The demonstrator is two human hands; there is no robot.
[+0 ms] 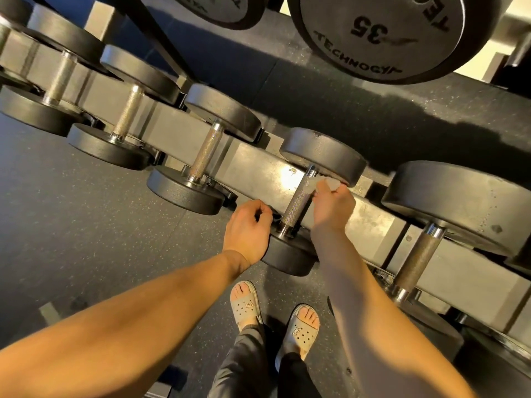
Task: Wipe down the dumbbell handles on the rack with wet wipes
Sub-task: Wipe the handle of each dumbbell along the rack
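At the far end of the handle (pixel 297 201), right hand (pixel 333 206) fingers pinch the wet wipe (pixel 330 183) (left hand (pixel 247 226) curled, grip unclear); next, wipe nearward

The right hand (pixel 333 206) hides most of the wipe (pixel 330 184); the top edge cuts the 35 weight (pixel 382 50).

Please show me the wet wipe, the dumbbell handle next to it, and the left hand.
wet wipe (pixel 329 185), head view, on its pale crumpled middle.
dumbbell handle (pixel 297 198), head view, on the knurled middle.
left hand (pixel 247 229), head view, on the back of the hand.
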